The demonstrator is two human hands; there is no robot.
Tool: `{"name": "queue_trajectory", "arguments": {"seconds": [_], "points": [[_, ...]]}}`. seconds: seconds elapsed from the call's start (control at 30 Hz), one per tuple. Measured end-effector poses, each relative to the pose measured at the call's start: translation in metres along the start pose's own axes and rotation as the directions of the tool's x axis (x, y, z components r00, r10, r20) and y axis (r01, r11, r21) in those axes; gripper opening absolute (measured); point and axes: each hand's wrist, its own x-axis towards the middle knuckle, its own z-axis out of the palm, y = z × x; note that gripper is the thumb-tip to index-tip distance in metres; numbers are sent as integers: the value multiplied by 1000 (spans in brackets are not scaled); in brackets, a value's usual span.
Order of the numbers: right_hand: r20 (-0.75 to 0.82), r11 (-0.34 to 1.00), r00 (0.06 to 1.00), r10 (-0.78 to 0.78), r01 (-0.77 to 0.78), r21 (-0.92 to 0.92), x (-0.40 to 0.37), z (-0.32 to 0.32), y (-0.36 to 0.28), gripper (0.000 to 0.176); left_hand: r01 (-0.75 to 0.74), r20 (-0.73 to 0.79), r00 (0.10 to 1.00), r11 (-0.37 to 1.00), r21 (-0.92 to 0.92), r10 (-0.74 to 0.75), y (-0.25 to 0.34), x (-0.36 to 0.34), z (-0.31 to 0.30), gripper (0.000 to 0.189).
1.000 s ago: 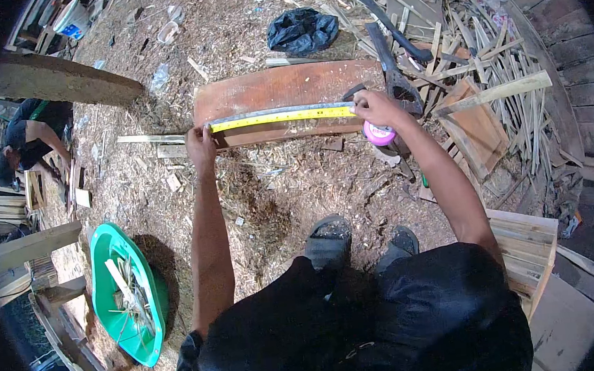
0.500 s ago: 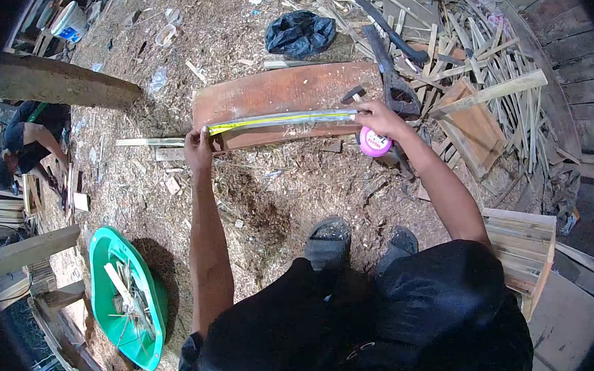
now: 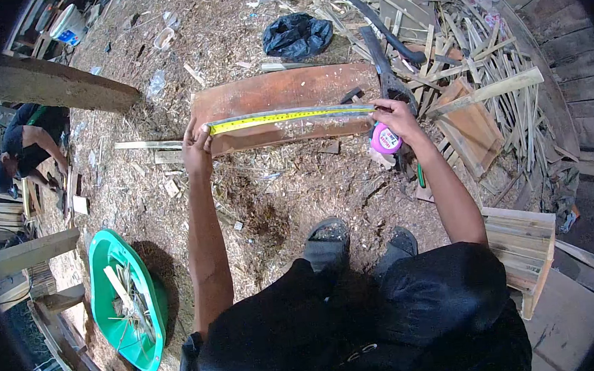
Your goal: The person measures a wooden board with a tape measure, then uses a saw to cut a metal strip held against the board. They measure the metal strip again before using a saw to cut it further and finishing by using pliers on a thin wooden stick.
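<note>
A yellow-bladed tape measure with a pink case (image 3: 385,139) is stretched out between my hands. My left hand (image 3: 198,151) is closed on the blade's left end, and a thin wood strip (image 3: 148,144) runs leftward beside it. With fingers pinched, my right hand (image 3: 395,118) grips the blade near the case, which hangs just below the fingers. The blade spans a reddish-brown board (image 3: 282,90) on the ground, along with a long thin greyish strip. A hammer head (image 3: 352,95) shows at the board's right end, its handle mostly hidden.
A green basin (image 3: 102,298) with wood scraps stands at lower left. Behind the board lies a black plastic bag (image 3: 297,35). Split wood strips (image 3: 506,92) and a wooden crate (image 3: 522,248) are on the right. Another person (image 3: 32,147) crouches at far left, near a wooden post (image 3: 66,85).
My right hand has moved right with the tape case, so more blade is out. The blade has turned to show its marked yellow face.
</note>
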Motion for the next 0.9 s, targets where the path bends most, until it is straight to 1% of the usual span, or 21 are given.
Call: {"name": "queue_trajectory", "arguments": {"seconds": [0.03, 0.07, 0.13, 0.17, 0.23, 0.27, 0.3, 0.37, 0.4, 0.43, 0.5, 0.53, 0.63, 0.73, 0.83, 0.87, 0.9], "points": [[-16, 999, 1000, -27, 27, 23, 1, -3, 4, 39, 26, 44, 999, 1000, -13, -26, -5, 5, -7, 42], [-29, 998, 999, -41, 42, 41, 3, -6, 8, 40, 73, 70, 995, 997, -6, -72, 2, 2, -1, 41], [-58, 995, 996, -65, 69, 76, 6, -15, 14, 43, 64, 112, 991, 995, 77, -72, 0, 4, -2, 40], [-19, 998, 997, -69, 69, -6, 5, -19, 11, 44, 59, 135, 988, 991, 118, -75, -1, 5, -2, 39], [57, 983, 996, -67, 76, -167, 3, -32, 4, 47, 11, 94, 995, 991, 134, -24, 0, 8, -3, 34], [123, 952, 981, -150, 177, -250, -5, -32, -12, 37, -4, 60, 998, 990, 139, -5, 7, 6, 1, 33], [153, 951, 975, -160, 193, -241, -7, -31, -14, 37, -18, 24, 1000, 990, 143, 15, 11, 5, 2, 33], [209, 947, 960, -184, 230, -224, -6, -36, -18, 37, -28, 28, 999, 992, 122, 25, 18, 6, 5, 30], [223, 979, 959, -175, 194, -66, -2, -36, -14, 33, -35, 15, 999, 992, 124, 33, 22, 7, 8, 29], [253, 987, 958, -134, 151, -50, -3, -41, -12, 31, -42, 2, 999, 991, 126, 42, 25, 7, 10, 28], [321, 998, 946, -54, 63, -18, -12, -43, -33, 28, -42, -1, 999, 995, 95, 42, 26, 8, 11, 23], [331, 996, 939, -91, 91, 15, -9, -44, -27, 27, -38, -13, 999, 995, 97, 39, 26, 9, 11, 22], [420, 988, 899, -127, 153, -28, -2, -48, -19, 21, -30, -37, 999, 994, 101, 34, 27, 7, 16, 20], [385, 955, 901, -199, 266, -130, 6, -46, -3, 18, -17, -69, 997, 994, 111, 25, 23, 3, 19, 19], [328, 863, 934, -139, 277, -422, 4, -41, 4, 16, -1, -99, 995, 993, 121, 13, 8, 3, 13, 19], [300, 832, 933, -196, 321, -453, 3, -39, 8, 19, 1, -97, 995, 994, 113, 10, 5, 0, 13, 19], [302, 826, 936, -183, 312, -468, 4, -38, 11, 21, 5, -96, 995, 995, 104, 5, 1, -3, 13, 19]]}}
